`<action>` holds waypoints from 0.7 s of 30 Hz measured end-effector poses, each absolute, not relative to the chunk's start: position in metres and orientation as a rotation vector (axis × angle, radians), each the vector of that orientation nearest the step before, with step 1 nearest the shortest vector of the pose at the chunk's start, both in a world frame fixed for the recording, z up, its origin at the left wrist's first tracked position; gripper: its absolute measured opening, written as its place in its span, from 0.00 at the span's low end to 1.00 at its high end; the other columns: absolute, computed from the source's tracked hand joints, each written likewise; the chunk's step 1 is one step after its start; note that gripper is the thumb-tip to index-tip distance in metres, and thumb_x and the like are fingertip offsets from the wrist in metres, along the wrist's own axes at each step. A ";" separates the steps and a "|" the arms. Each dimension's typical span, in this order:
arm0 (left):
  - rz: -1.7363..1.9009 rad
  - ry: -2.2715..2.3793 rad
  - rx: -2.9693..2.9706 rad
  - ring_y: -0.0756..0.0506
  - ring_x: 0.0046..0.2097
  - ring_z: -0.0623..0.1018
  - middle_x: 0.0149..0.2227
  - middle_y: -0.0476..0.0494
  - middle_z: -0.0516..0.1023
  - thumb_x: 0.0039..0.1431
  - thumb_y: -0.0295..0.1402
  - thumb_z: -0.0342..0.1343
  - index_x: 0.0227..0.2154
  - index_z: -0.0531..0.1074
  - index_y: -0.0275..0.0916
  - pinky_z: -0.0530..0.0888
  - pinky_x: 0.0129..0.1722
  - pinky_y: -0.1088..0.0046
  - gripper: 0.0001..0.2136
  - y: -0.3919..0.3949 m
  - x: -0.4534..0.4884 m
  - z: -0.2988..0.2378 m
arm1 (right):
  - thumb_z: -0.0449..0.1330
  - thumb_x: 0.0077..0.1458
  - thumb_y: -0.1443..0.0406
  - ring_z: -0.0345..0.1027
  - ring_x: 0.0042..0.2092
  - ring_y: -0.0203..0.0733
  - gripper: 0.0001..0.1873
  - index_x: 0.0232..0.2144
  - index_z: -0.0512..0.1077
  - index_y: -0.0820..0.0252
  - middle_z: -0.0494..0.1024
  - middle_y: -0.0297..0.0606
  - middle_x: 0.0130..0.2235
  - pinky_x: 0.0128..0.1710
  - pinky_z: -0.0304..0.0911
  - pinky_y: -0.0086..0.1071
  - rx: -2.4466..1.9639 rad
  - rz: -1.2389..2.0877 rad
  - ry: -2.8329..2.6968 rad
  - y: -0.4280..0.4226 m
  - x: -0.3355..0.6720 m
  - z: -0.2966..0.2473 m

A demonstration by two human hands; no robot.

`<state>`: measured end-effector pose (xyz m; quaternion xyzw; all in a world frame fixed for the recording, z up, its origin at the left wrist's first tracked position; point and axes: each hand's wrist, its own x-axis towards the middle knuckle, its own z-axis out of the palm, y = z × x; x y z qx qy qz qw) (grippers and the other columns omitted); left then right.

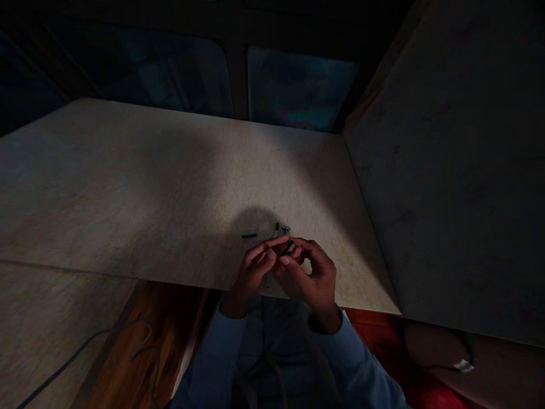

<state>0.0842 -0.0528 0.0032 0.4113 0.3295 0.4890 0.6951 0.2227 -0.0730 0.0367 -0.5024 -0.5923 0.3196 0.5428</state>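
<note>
My right hand (317,272) is closed, with the thumb and fingertips pinching a small dark green piece (289,247). My left hand (254,272) is curled just beside it, its forefinger reaching to the piece. Whatever lies between the left thumb and fingers is hidden. Just past my fingertips, a small T-shaped metal piece (286,229) lies on the table. Near it is a short dark piece (277,226) with a thin pale stem. A dark rod-like piece (249,235) lies farther left. The light is dim and fine detail is lost.
The pale tabletop (170,187) ends at its front edge near my wrists. A grey panel (460,170) rises on the right, and dark window panes (302,85) stand behind. A cable (89,341) runs over the lower left, by a wooden surface (123,346).
</note>
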 end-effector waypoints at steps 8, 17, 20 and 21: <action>1.188 0.627 0.833 0.43 0.52 0.74 0.53 0.37 0.72 0.58 0.40 0.60 0.48 0.77 0.41 0.68 0.56 0.65 0.17 -0.055 0.092 -0.010 | 0.64 0.55 0.64 0.63 0.33 0.35 0.12 0.42 0.72 0.57 0.68 0.36 0.31 0.35 0.62 0.32 -1.247 0.855 -1.193 -0.079 0.208 0.037; 1.150 0.589 0.497 0.49 0.38 0.77 0.41 0.38 0.78 0.44 0.40 0.70 0.41 0.80 0.40 0.74 0.39 0.75 0.19 -0.054 0.102 -0.002 | 0.67 0.50 0.63 0.65 0.28 0.34 0.11 0.35 0.72 0.61 0.68 0.34 0.27 0.30 0.63 0.31 -1.251 0.968 -1.002 -0.072 0.204 0.036; 1.110 0.559 0.476 0.53 0.28 0.74 0.31 0.42 0.77 0.44 0.40 0.69 0.39 0.80 0.40 0.70 0.27 0.80 0.18 -0.052 0.102 -0.002 | 0.66 0.52 0.64 0.65 0.25 0.35 0.09 0.35 0.71 0.61 0.68 0.32 0.24 0.28 0.64 0.32 -1.190 1.012 -0.975 -0.071 0.205 0.032; 1.103 0.537 0.472 0.54 0.27 0.72 0.28 0.43 0.76 0.45 0.40 0.69 0.39 0.80 0.40 0.69 0.27 0.80 0.17 -0.052 0.102 -0.002 | 0.66 0.53 0.65 0.65 0.24 0.35 0.09 0.35 0.71 0.61 0.68 0.32 0.24 0.27 0.64 0.33 -1.174 1.015 -0.978 -0.071 0.206 0.031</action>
